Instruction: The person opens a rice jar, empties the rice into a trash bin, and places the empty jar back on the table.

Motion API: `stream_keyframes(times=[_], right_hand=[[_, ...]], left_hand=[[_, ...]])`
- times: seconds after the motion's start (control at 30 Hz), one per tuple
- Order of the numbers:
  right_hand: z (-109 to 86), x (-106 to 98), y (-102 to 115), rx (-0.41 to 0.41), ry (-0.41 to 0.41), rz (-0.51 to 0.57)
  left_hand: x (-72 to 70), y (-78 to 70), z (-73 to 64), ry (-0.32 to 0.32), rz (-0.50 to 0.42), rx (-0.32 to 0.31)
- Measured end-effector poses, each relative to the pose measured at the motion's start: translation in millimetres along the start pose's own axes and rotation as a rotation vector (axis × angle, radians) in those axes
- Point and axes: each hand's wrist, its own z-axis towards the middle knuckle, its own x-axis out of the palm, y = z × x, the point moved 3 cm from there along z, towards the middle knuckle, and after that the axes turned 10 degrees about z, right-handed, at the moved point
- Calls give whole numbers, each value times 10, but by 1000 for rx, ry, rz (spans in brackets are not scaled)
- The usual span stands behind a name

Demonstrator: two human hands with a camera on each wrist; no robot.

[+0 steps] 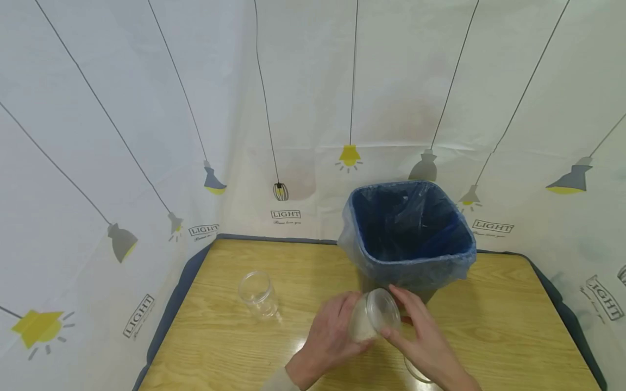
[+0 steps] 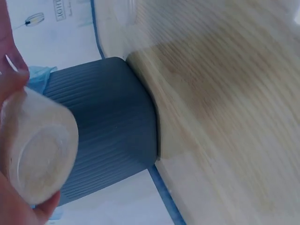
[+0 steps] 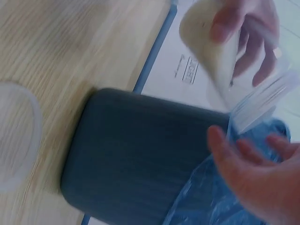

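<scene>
My left hand [image 1: 335,328] grips a tilted jar [image 1: 361,323] with whitish contents, its fingers round the body. The jar's base [image 2: 44,157] faces the camera in the left wrist view. A clear, ridged round top [image 3: 262,101] caps the end facing my right hand [image 1: 423,334]. In the head view, that hand's thumb and forefinger stand at opposite edges of the top. The right wrist view shows its fingers [image 3: 229,159] spread, tips close below the top. Both hands are over the table in front of a bin [image 3: 145,154].
A blue bag [image 1: 415,271] lines the bin and folds over its rim. A clear cup [image 1: 256,290] stands on the wooden table [image 1: 303,266], left of my hands. Partly under my right hand lies a clear round thing [image 3: 33,140]. Printed cloth [image 1: 303,108] walls the table in.
</scene>
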Motion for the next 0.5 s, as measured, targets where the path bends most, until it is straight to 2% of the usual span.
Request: stream_keyframes(times=[0.1, 0.2, 0.27, 0.37, 0.5], right_hand=[[9, 58, 31, 148, -41, 22], [33, 88, 52, 270, -30, 40], [51, 91, 54, 322, -17, 50], [72, 89, 51, 343, -13, 79], [75, 86, 48, 301, -34, 129]], left_hand=[[9, 9, 10, -41, 73, -17], [26, 3, 5, -37, 104, -6], [32, -8, -3, -29, 112, 7], [31, -18, -12, -18, 113, 19], [25, -17, -10, -12, 95, 13]])
